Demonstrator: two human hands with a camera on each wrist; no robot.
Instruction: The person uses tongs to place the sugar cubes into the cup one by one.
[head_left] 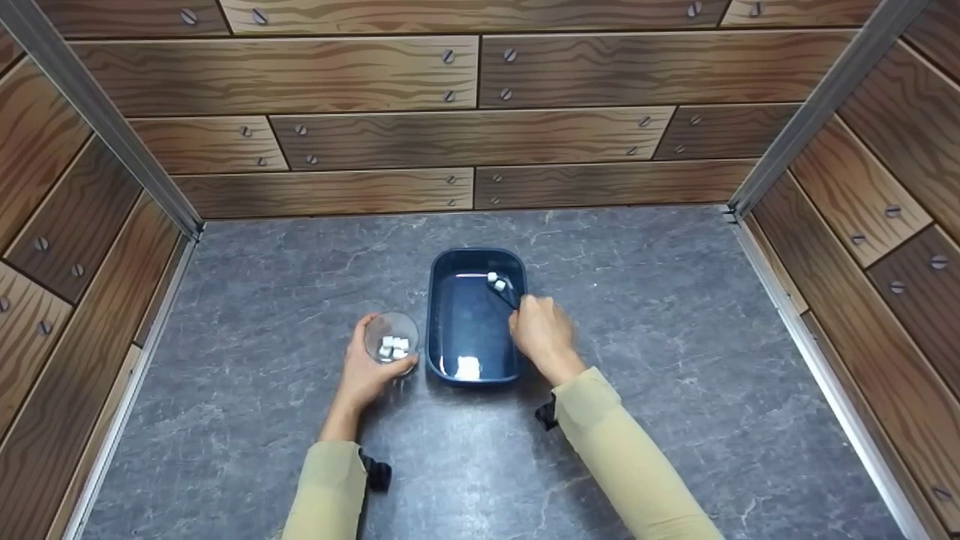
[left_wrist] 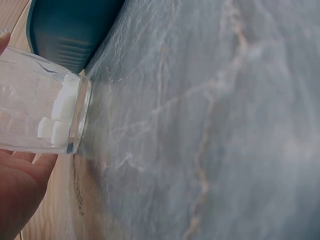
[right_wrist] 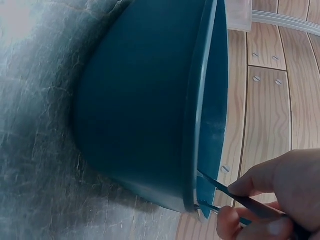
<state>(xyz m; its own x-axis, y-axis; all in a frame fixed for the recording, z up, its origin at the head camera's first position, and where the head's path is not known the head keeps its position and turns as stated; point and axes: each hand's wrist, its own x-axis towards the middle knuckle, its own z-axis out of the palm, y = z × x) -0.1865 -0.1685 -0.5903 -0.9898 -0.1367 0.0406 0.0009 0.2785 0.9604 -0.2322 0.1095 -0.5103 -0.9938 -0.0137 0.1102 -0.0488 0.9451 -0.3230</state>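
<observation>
My left hand (head_left: 366,375) holds a clear cup (head_left: 391,324) with several white cubes (head_left: 394,346) at its bottom. In the left wrist view, the cup (left_wrist: 30,100) stands at the grey surface, with fingers around its side. To its right is a dark blue, deep rectangular basin (head_left: 466,319). Over the basin's right rim my right hand (head_left: 546,334) pinches dark tweezers (right_wrist: 252,204). Their two arms reach down inside the basin, apart from each other. Two white cubes (head_left: 496,281) are by the tweezer tips; I cannot tell whether one is gripped.
The grey marbled tabletop (head_left: 262,300) spreads around the cup and basin. Wood-patterned panels (head_left: 360,75) rise at the back and on both sides, with metal posts (head_left: 825,97) at the corners.
</observation>
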